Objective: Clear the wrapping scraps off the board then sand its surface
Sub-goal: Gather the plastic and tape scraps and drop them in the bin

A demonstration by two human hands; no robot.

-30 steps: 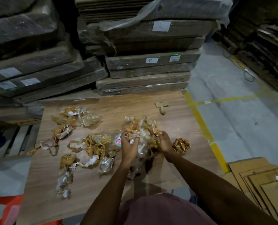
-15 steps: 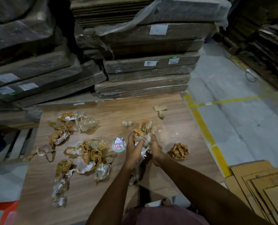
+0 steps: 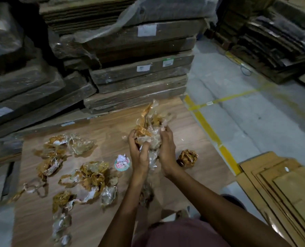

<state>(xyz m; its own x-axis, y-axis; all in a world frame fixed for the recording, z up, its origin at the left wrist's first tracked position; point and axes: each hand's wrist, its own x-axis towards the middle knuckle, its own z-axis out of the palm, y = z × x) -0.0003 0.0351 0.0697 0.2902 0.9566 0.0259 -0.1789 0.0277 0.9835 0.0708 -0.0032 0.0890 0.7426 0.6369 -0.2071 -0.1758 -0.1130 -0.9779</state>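
Above board (image 3: 192, 139) centre: both hands, left (image 3: 139, 154) & right (image 3: 166, 150), clamped on scrap wad (image 3: 149, 132). More scraps (image 3: 93, 177) on board, left. Round sticker (image 3: 122, 162) beside left hand, txt unreadable. Stacked cartons (image 3: 139, 75) w/ white labels, illegible.

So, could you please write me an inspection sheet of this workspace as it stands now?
Surface: wood-grain board, mostly bare at its far side.
Job's things: wad of wrapping scraps held above the board; no sanding tool seen.
Clutter: loose scraps on the board's left half, a tape ball on the right, a round sticker.
Hands: left hand and right hand both grip the wad.
Cables: a thin loop on the floor.
Surroundings: wrapped panel stacks, yellow floor line, flat cardboard.
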